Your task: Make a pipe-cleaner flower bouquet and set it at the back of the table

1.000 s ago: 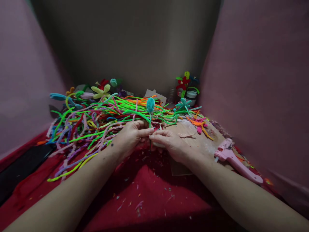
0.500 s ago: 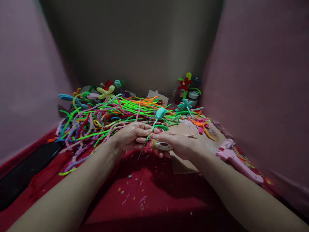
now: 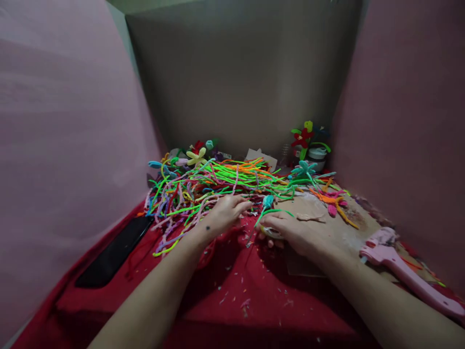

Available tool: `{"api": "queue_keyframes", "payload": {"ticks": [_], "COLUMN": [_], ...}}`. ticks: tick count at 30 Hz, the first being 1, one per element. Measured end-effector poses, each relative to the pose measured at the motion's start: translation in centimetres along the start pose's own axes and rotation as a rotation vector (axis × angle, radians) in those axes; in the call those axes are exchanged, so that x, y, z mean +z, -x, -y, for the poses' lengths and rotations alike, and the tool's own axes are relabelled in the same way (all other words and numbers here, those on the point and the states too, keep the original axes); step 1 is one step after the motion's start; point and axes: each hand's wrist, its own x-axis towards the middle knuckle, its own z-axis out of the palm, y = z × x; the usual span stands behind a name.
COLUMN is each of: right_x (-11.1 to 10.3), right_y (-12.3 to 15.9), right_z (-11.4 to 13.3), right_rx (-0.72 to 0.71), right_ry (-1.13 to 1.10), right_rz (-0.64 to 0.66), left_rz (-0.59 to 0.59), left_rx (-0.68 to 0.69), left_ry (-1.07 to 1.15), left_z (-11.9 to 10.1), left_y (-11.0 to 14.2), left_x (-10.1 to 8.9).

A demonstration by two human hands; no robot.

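Holding the flower and roll above the surface, the right hand should keep the stem steady; the left hand, fingers loosely parted, seems empty near the pile.

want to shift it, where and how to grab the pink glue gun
Probably by the handle of the pink glue gun, from the near right: it is long, narrow and slants that way, leaving the wider body at the far end.

Dim overall; dark shadow on red cloth below the right hand — edges stretched.
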Motion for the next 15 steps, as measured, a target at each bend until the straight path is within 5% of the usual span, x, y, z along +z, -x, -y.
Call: {"api": "queue_keyframes", "payload": {"ticks": [3,7,11,15], "right_x": [-0.1,-0.1,0.0,-0.2], "right_y": [-0.3,-0.4,-0.2,0.0], "right_z": [-0.4,-0.3,0.2,0.4], "right_rx": [-0.014,0.017,0.028,0.041], "right_ry": [-0.018,-0.071,-0.139,-0.206], "right_rz": [0.014,0.013,0.02,0.036], "left_rz": [-0.183,-0.148,-0.161,-0.125], "left_rx": [0.09,-0.042,-0.079,-0.105], "left_ry": [-0.366,-0.761,-0.947,-0.935], "left_z": [0.2,3.3,5.9,5.6], "left_y": [3.8,8.0,8.9,8.4], "left_x": [-2.2,-3.0,-2.1,-2.3]}}
